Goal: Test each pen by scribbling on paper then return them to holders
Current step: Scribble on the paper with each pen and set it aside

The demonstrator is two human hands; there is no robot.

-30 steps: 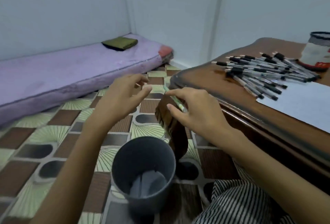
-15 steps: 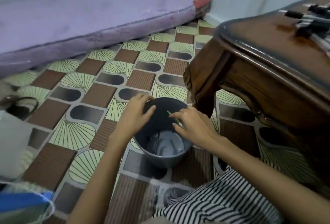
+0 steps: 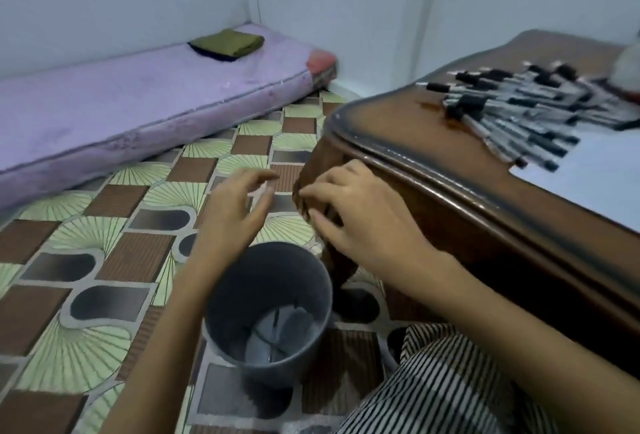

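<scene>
A grey round holder stands on the floor in front of me with a few thin pens lying in its bottom. My left hand hovers above its far rim, fingers loosely spread, holding nothing. My right hand is beside it, in front of the table corner, fingers relaxed and empty. A pile of several black-capped pens lies on the brown wooden table, next to a white sheet of paper.
A purple mattress with a folded green cloth lies along the far wall. The floor has a patterned brown and green covering. A white container shows at the table's far right edge. My striped clothing is at the bottom.
Both hands have risen out of the holder. The green pen that my right hand held is gone from it. The camera has tilted back up toward the table.
</scene>
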